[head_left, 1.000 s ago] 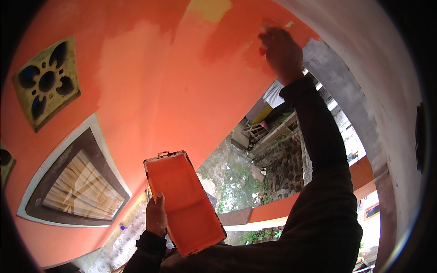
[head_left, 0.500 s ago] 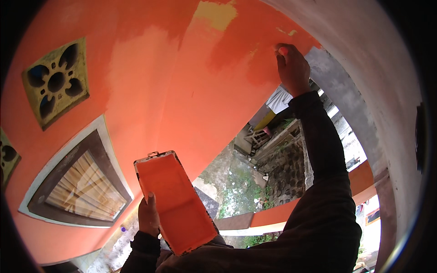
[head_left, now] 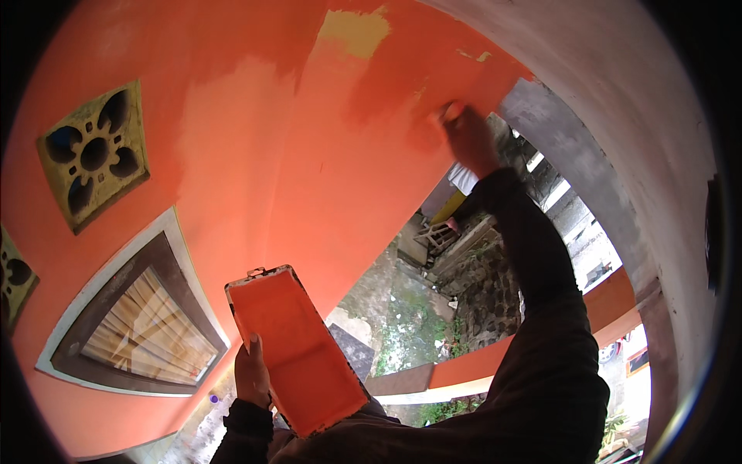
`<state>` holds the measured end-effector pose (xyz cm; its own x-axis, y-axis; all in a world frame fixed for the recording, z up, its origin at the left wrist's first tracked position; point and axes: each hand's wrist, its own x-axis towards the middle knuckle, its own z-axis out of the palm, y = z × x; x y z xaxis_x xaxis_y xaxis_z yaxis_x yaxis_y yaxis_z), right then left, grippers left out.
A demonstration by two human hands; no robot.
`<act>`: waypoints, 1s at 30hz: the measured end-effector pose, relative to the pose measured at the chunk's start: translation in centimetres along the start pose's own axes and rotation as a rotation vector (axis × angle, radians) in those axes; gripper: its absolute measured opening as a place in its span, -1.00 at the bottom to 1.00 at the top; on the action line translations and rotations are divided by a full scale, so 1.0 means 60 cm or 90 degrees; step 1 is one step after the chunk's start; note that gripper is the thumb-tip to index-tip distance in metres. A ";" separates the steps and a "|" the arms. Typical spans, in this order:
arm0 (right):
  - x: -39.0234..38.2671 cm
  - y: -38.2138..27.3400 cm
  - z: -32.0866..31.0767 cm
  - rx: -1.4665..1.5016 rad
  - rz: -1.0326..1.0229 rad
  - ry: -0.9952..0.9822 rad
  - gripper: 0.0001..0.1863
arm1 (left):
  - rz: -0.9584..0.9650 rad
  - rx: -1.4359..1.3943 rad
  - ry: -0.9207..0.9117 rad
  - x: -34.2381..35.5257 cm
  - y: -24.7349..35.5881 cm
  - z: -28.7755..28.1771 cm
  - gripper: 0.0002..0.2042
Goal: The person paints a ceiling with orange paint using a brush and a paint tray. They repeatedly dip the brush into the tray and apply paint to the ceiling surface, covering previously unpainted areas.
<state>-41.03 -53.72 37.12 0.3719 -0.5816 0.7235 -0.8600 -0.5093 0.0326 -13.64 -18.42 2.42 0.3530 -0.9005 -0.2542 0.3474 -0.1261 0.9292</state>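
Note:
My left hand (head_left: 252, 377) grips a paint tray (head_left: 300, 340) by its left edge, thumb over the rim. Orange paint coats the tray's inside, and its dark rim is chipped and smeared. Up at the right, my right hand (head_left: 471, 141) is raised against the orange wall (head_left: 332, 166), closed around something with an orange end; blur and the fingers hide what kind of thing it is. Around that hand the paint is a deeper, fresher orange than the paler coat lower down. A bare yellowish patch (head_left: 355, 32) shows higher on the wall.
At the left are a yellow patterned vent block (head_left: 94, 155) and a curtained window (head_left: 151, 321) with a white surround. A grey pillar edge (head_left: 553, 124) bounds the wall on the right. Far below lie mossy ground (head_left: 413, 321), a stone wall (head_left: 487, 298) and an orange ledge (head_left: 471, 363).
My right hand has moved down and left along the wall, away from the grey edge. The left hand still grips the tray, which sits slightly lower in view.

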 end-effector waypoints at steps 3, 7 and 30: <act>0.047 -0.040 -0.076 -0.132 -0.092 0.135 -0.83 | -0.014 0.028 0.013 0.002 -0.014 -0.014 -0.27; 0.032 -0.047 -0.049 -0.264 -0.301 0.184 -0.77 | 0.002 -0.071 -0.003 -0.010 0.006 0.006 -0.25; 0.005 -0.059 0.091 -0.337 -0.436 0.063 -0.81 | 0.024 -0.052 0.002 -0.020 0.028 0.003 -0.33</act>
<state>-35.97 -55.55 33.50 0.8561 -0.1848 0.4827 -0.5163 -0.3503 0.7815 -13.64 -17.64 4.35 0.3703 -0.9024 -0.2205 0.4038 -0.0574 0.9131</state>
